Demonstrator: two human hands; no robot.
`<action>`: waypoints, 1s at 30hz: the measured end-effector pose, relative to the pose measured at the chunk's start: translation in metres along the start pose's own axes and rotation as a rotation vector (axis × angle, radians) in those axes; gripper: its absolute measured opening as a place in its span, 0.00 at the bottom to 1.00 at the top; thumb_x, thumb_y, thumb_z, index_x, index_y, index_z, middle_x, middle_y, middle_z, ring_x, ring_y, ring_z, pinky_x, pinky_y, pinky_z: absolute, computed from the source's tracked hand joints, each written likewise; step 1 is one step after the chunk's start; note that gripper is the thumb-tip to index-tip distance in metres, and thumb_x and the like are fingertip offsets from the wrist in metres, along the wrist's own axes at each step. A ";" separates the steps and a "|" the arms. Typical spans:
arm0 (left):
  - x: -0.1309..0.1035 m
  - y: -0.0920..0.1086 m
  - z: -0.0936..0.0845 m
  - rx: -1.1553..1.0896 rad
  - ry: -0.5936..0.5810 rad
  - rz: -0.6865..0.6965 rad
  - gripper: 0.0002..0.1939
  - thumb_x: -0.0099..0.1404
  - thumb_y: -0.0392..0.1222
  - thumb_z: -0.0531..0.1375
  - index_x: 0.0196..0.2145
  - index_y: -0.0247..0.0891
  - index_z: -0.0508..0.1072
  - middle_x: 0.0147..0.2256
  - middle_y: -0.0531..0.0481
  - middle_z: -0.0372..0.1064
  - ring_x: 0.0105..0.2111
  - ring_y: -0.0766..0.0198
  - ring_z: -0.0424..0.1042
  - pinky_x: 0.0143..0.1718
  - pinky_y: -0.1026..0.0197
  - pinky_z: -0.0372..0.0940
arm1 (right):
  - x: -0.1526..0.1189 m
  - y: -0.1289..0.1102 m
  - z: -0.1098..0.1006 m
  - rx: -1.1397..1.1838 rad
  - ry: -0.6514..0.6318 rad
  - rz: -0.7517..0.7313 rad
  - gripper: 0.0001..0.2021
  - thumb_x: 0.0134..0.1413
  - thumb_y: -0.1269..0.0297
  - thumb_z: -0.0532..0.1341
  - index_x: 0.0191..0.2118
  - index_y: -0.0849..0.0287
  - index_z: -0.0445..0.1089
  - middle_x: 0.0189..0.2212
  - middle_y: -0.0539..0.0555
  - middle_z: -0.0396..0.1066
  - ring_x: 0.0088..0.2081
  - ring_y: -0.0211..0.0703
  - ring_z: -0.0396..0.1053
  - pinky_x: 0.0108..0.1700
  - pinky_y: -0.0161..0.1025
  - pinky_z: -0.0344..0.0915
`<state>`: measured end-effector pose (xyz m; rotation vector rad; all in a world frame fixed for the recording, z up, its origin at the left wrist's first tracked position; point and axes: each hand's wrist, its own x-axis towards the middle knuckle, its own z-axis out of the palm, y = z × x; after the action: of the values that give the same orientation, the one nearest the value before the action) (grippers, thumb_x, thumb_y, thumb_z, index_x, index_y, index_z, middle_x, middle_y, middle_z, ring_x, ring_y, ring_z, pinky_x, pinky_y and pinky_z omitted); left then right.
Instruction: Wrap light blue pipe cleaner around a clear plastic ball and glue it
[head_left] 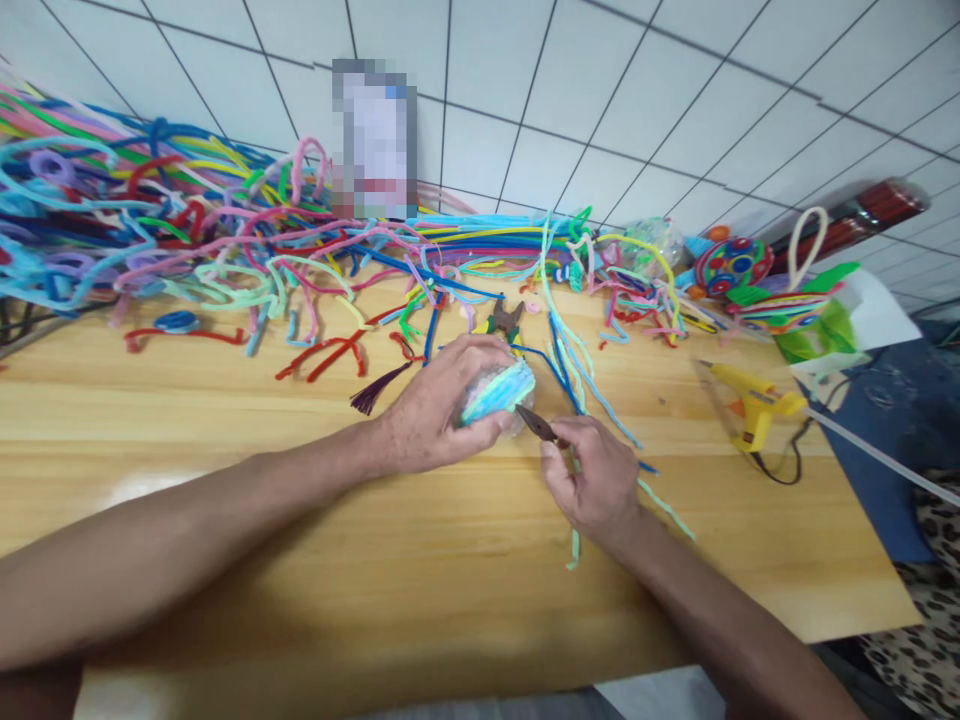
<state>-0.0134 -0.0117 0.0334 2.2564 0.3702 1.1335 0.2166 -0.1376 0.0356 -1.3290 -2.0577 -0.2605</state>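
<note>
My left hand [442,400] is wrapped around a rounded clear plastic piece [517,423] with blue and pale green fuzzy strips [498,392] across its face. In my right hand [596,470] is a pair of dark-nosed pliers [535,423], whose pointed tip reaches the edge of those strips. The pliers' handles are mostly hidden by my fingers. Long pale green and blue pipe cleaners [581,360] trail over the table beside and beneath my right hand. Just beyond my left hand lies a second plier-like tool [508,320] with dark jaws.
A heap of coloured pipe cleaners [225,220] lines the tiled wall. At the right, a yellow glue gun [757,402] rests on the wooden table [360,590], near colourful craft pieces [735,265]. A dark tassel [379,388] lies left of centre. A blurred-out rectangle [373,140] stands against the wall.
</note>
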 end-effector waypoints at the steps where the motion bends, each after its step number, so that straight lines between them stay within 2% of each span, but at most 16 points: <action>1: 0.000 0.000 0.000 0.002 -0.001 -0.002 0.23 0.73 0.41 0.63 0.63 0.43 0.65 0.58 0.39 0.74 0.64 0.47 0.73 0.64 0.39 0.72 | 0.000 0.000 0.000 0.001 -0.004 0.000 0.10 0.67 0.71 0.62 0.51 0.55 0.71 0.38 0.55 0.83 0.36 0.46 0.81 0.39 0.40 0.78; 10: -0.001 -0.001 -0.001 -0.002 -0.006 -0.009 0.26 0.72 0.41 0.64 0.64 0.44 0.65 0.59 0.38 0.74 0.64 0.45 0.73 0.65 0.38 0.72 | -0.002 -0.002 -0.007 0.020 0.038 0.068 0.12 0.65 0.70 0.63 0.52 0.52 0.71 0.37 0.51 0.83 0.32 0.43 0.80 0.38 0.39 0.77; 18: -0.001 -0.001 0.001 0.000 -0.002 -0.015 0.25 0.72 0.42 0.64 0.64 0.44 0.66 0.58 0.39 0.75 0.63 0.45 0.73 0.64 0.38 0.72 | 0.002 -0.002 -0.003 0.003 -0.006 0.047 0.11 0.65 0.71 0.63 0.51 0.53 0.72 0.37 0.52 0.83 0.34 0.44 0.81 0.40 0.40 0.77; 26: -0.001 -0.001 0.001 0.010 0.003 -0.022 0.24 0.73 0.43 0.64 0.64 0.43 0.66 0.58 0.38 0.74 0.63 0.47 0.73 0.64 0.40 0.72 | -0.001 -0.001 -0.005 0.031 0.033 0.059 0.13 0.64 0.70 0.63 0.52 0.52 0.71 0.37 0.51 0.82 0.32 0.43 0.79 0.37 0.40 0.76; 30: 0.000 -0.001 0.002 0.005 0.013 -0.009 0.23 0.74 0.43 0.64 0.63 0.42 0.66 0.58 0.38 0.73 0.63 0.48 0.73 0.64 0.41 0.72 | 0.003 -0.004 -0.005 -0.012 0.001 0.015 0.10 0.66 0.71 0.62 0.50 0.53 0.71 0.37 0.52 0.83 0.32 0.44 0.79 0.38 0.40 0.76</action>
<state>-0.0122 -0.0118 0.0316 2.2508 0.3883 1.1449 0.2144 -0.1400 0.0418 -1.3501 -2.0478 -0.2673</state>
